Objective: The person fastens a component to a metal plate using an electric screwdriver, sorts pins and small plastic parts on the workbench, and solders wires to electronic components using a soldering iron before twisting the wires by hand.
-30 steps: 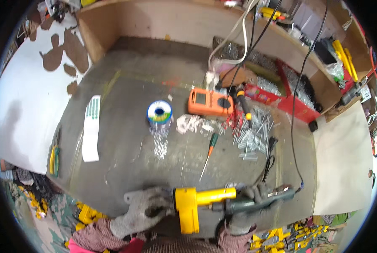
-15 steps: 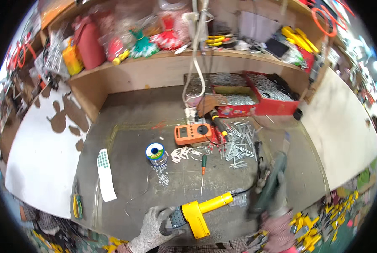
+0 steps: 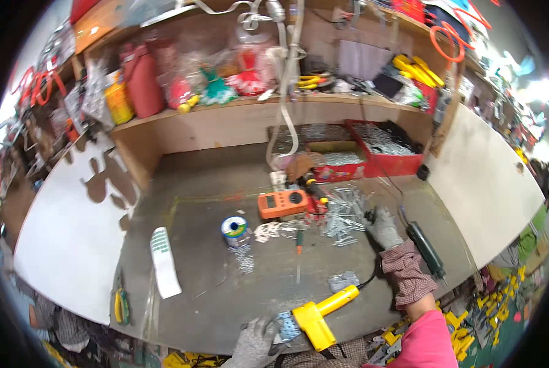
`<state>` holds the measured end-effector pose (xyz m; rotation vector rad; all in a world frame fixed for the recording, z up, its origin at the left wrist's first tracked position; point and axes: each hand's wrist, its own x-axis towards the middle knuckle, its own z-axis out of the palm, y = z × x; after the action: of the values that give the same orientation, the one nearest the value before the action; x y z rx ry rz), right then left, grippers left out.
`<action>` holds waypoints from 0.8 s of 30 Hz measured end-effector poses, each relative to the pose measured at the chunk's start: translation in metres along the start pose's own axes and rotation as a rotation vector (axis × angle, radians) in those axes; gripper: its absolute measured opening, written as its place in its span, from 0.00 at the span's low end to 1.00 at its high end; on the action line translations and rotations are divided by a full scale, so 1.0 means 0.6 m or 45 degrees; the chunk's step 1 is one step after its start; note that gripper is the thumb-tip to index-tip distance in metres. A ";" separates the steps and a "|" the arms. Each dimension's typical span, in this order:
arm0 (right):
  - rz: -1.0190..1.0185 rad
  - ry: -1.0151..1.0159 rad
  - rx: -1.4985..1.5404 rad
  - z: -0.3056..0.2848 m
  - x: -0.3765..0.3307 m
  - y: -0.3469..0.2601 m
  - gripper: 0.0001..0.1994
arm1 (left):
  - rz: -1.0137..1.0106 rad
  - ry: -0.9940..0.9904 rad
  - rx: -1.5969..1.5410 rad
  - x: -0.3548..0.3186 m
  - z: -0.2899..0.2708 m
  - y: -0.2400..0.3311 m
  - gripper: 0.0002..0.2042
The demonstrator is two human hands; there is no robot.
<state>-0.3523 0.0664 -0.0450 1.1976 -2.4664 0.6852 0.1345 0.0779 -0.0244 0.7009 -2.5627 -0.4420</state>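
Observation:
My left hand (image 3: 253,345), in a grey glove, grips the front end of a yellow pistol-shaped power tool (image 3: 318,314) at the near edge of the bench; a small perforated metal plate (image 3: 285,325) sits at its nose. My right hand (image 3: 382,227), also gloved, with a checked cuff, reaches out to a heap of small silvery metal pieces (image 3: 342,211). Its fingertips touch the heap; I cannot tell whether they grip any. A dark green corded tool (image 3: 425,246) lies on the bench just right of my right forearm.
An orange multimeter (image 3: 282,203), a solder spool (image 3: 234,228), a screwdriver (image 3: 298,246), a small clear bag (image 3: 343,281), a white strip (image 3: 164,270) and yellow-handled pliers (image 3: 121,305) lie on the bench. A red bin (image 3: 385,147) stands at the back under cluttered shelves.
My right hand has let go of the dark green tool, which now lies on the bench, and has reached forward to the metal pieces. My view has tilted up toward the shelves.

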 end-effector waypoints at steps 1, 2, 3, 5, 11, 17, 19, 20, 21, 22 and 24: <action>0.026 0.072 -0.065 0.007 0.011 0.001 0.17 | 0.090 -0.012 0.038 -0.002 -0.002 -0.010 0.35; 0.008 0.066 0.233 0.008 0.027 -0.053 0.15 | 0.151 0.056 0.260 -0.013 -0.022 -0.018 0.28; -0.005 0.059 0.504 -0.030 0.045 -0.102 0.12 | 0.100 0.086 0.279 -0.016 -0.043 -0.033 0.28; -0.508 0.068 0.795 -0.084 0.093 -0.223 0.17 | -0.282 -0.001 -0.100 -0.033 -0.093 -0.066 0.23; -1.135 -0.554 0.040 -0.099 0.192 -0.389 0.09 | -0.055 0.189 0.383 0.097 -0.152 -0.171 0.14; -1.248 -0.748 -0.192 -0.055 0.185 -0.469 0.12 | -0.961 0.326 0.277 0.025 -0.188 -0.483 0.44; -1.237 -0.784 -0.246 -0.060 0.185 -0.463 0.11 | -0.858 0.447 0.072 0.034 -0.166 -0.492 0.45; -1.193 -0.784 -0.269 -0.067 0.192 -0.445 0.11 | -0.820 0.428 0.049 0.060 -0.165 -0.477 0.45; -1.168 -0.777 -0.259 -0.065 0.201 -0.429 0.12 | -0.874 0.440 0.066 0.080 -0.168 -0.452 0.45; -1.148 -0.771 -0.246 -0.063 0.205 -0.414 0.12 | -0.934 0.454 0.086 0.095 -0.164 -0.439 0.45; -1.090 -0.773 -0.329 -0.065 0.191 -0.415 0.12 | -0.947 0.451 0.148 0.098 -0.160 -0.440 0.45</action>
<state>-0.2202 -0.1196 0.1115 2.3361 -1.9774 -0.2632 0.2421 -0.1881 -0.0317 1.6195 -1.9409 -0.3485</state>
